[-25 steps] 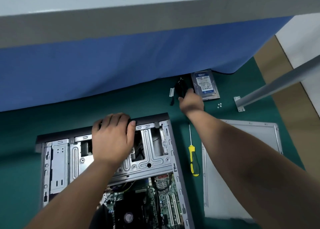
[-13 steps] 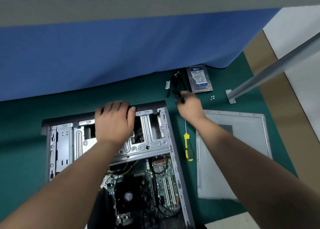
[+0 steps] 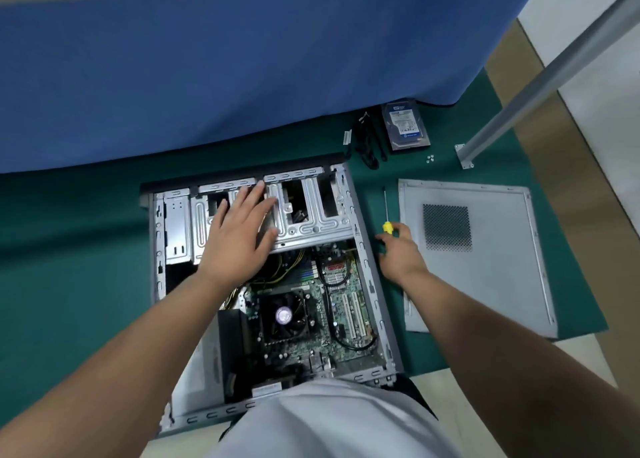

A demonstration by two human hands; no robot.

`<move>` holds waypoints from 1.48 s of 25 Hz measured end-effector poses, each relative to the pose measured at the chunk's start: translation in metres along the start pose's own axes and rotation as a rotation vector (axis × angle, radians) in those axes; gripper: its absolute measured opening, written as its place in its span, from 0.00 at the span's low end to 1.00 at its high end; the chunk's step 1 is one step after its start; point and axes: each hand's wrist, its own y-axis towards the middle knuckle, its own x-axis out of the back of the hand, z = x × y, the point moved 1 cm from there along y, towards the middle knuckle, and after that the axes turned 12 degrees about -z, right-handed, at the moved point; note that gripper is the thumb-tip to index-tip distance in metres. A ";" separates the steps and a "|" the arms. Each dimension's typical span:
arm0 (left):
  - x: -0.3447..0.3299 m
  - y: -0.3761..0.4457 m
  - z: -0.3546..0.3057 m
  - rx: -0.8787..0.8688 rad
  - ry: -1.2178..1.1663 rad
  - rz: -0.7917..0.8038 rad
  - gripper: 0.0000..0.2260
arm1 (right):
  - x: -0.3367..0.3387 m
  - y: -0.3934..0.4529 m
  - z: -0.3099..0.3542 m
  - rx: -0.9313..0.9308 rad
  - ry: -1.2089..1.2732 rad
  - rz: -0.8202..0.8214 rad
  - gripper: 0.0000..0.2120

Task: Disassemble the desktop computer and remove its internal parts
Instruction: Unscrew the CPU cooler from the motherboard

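Observation:
The open desktop case (image 3: 367, 284) lies flat on a green mat, with its motherboard (image 3: 346, 305) and black CPU fan (image 3: 284, 315) exposed. My left hand (image 3: 239, 235) rests flat, fingers straight, on the silver drive cage (image 3: 311, 225) at the case's far end. Just right of the case, my right hand (image 3: 400, 253) curls its fingers over the yellow handle of the screwdriver (image 3: 387, 226), whose shaft points away from me. A removed hard drive (image 3: 405, 126) and a bundle of black cables (image 3: 367, 145) lie beyond the case.
The grey side panel (image 3: 485, 267) lies on the mat to the right of the case. A few small screws (image 3: 430, 158) sit near a metal table leg (image 3: 554, 66). A blue cloth (image 3: 242, 76) hangs behind the mat. My white-clothed lap covers the case's near edge.
My right hand left the black cables by the hard drive and came back to the screwdriver handle. My left hand went from gripping the case's far edge to lying flat on the drive cage.

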 end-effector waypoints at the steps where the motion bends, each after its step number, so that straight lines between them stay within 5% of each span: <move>1: 0.003 -0.014 0.004 0.009 0.006 0.007 0.24 | -0.003 -0.002 -0.002 -0.011 -0.009 -0.010 0.22; 8: 0.004 -0.057 0.003 0.064 -0.016 0.019 0.24 | 0.001 -0.027 -0.009 -0.048 0.175 -0.031 0.20; 14: 0.017 -0.041 -0.024 0.096 -0.154 -0.082 0.23 | 0.072 -0.054 0.023 0.008 0.745 -0.284 0.16; 18: 0.030 -0.039 -0.043 -0.077 -0.168 -0.226 0.28 | 0.113 -0.087 0.053 0.195 0.918 -0.066 0.14; 22: 0.029 -0.060 -0.042 -0.219 -0.047 -0.201 0.16 | 0.118 -0.105 0.068 0.299 0.821 0.190 0.13; 27: 0.020 -0.096 -0.036 -0.210 -0.004 -0.075 0.09 | 0.104 -0.111 0.079 0.057 1.121 0.089 0.10; 31: 0.006 -0.110 -0.035 -0.240 0.081 0.072 0.11 | 0.080 -0.126 0.078 0.099 0.878 0.013 0.18; 37: -0.019 -0.120 -0.020 -0.319 0.355 0.340 0.33 | 0.078 -0.137 0.063 0.364 0.450 -0.264 0.16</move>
